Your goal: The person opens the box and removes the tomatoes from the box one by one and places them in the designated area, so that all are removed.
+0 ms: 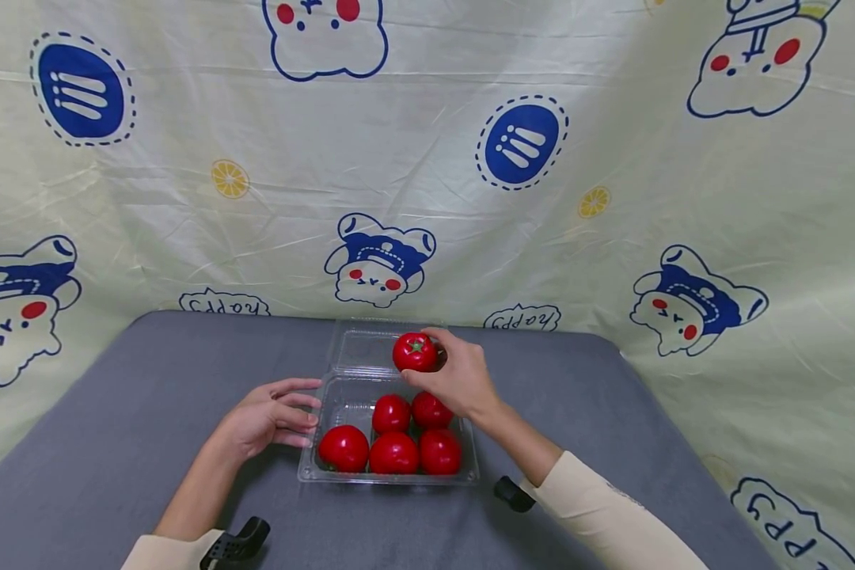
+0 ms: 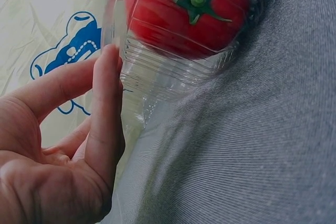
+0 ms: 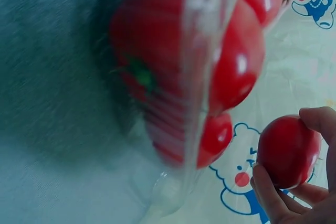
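My right hand (image 1: 463,376) holds a red tomato (image 1: 414,351) between thumb and fingers, its green calyx showing in the head view. The tomato is over the far side of a clear plastic clamshell box (image 1: 388,479), overlapping its opened lid (image 1: 366,348). Inside the box sit several tomatoes (image 1: 394,454), three along the near row and two behind them at the right. At the box's left side, my left hand (image 1: 267,416) has its fingers extended, fingertips (image 2: 108,59) right at the rim in the left wrist view.
The box stands on a grey cloth-covered table (image 1: 563,380). Behind the table hangs a pale curtain (image 1: 427,174) printed with cartoon bears, blue ovals and orange slices. A black strap device (image 1: 237,543) is on the left wrist, and another (image 1: 513,494) shows near the right.
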Tool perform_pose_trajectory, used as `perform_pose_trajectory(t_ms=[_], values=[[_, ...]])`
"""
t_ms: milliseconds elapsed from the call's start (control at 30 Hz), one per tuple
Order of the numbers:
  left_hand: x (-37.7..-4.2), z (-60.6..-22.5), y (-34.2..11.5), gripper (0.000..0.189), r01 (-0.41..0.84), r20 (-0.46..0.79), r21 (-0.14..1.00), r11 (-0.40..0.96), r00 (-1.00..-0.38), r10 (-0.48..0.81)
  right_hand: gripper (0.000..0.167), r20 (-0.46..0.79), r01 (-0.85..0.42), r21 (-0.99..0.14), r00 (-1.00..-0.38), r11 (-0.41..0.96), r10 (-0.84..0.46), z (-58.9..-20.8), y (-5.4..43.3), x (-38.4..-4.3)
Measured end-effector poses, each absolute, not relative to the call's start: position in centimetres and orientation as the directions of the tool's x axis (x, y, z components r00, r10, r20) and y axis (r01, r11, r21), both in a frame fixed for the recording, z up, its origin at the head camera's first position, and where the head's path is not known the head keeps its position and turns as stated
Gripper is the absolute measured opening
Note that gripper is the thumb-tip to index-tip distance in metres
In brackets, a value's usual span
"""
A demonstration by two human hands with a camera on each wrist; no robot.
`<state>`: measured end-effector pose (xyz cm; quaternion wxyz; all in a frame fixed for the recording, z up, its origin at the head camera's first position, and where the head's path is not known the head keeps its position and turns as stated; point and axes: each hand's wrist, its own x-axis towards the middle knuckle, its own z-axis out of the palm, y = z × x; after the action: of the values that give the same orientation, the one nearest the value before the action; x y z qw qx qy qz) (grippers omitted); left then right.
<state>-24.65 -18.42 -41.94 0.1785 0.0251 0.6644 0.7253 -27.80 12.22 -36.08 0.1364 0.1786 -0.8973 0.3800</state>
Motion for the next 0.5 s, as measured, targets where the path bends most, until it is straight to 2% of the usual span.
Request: perform_pose_trajectory(t_ms=[500], values=[[-24.7, -42.1, -18.5, 0.064, -0.225, -0.199, 0.973, -0.055, -0.933, 0.299, 0.062, 0.427, -0.4, -0.615, -0.893, 0.68, -0.139, -36.7, 15.9, -28.3]])
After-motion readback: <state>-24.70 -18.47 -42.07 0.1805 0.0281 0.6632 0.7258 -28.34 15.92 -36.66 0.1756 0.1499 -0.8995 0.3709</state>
